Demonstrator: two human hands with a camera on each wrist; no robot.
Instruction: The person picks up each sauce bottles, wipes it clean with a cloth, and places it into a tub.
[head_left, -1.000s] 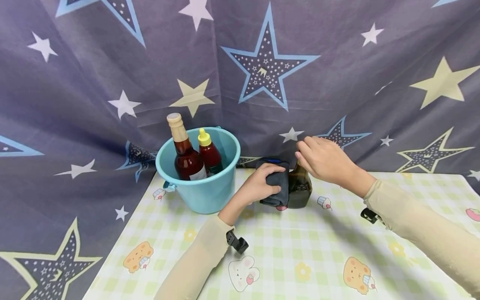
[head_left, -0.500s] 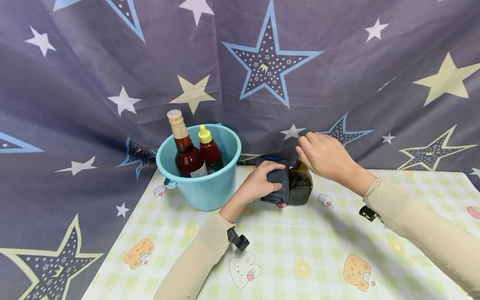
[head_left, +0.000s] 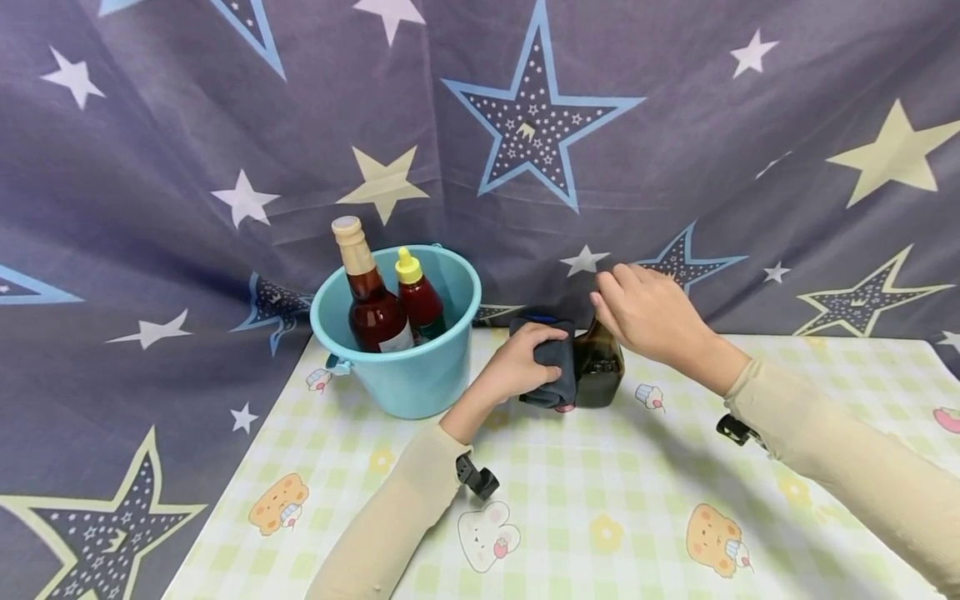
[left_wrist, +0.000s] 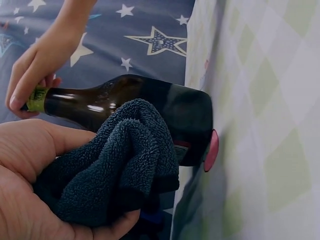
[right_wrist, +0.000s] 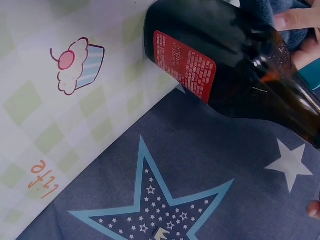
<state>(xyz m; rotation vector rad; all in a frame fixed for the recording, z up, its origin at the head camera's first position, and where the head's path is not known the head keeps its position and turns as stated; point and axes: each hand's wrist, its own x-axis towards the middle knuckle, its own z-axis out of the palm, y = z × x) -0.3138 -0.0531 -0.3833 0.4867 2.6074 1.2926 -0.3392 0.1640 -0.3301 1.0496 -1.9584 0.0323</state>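
Observation:
A dark glass bottle (head_left: 600, 375) stands on the checked tablecloth, its long neck topped by a yellow-green cap (left_wrist: 36, 99). My right hand (head_left: 648, 312) grips it by the cap from above. Folded in my left hand (head_left: 521, 362) is a dark blue terry cloth (left_wrist: 120, 160), held between thumb and fingers against the bottle's left side. In the right wrist view the bottle shows a red label (right_wrist: 185, 65) low on its body, and a bit of the cloth (right_wrist: 287, 37) appears behind it.
Left of the hands stands a light blue bucket (head_left: 412, 383). It holds a brown bottle (head_left: 378, 321) with a cream neck wrap and a red sauce bottle (head_left: 422, 304) with a yellow cap. Behind the table hangs a star-patterned curtain (head_left: 675, 150). The checked tablecloth (head_left: 570, 500) spreads in front.
The head view has shifted slightly, so the scene sits a little higher in it. Both hands keep their hold on the cloth and the bottle, with hardly any movement.

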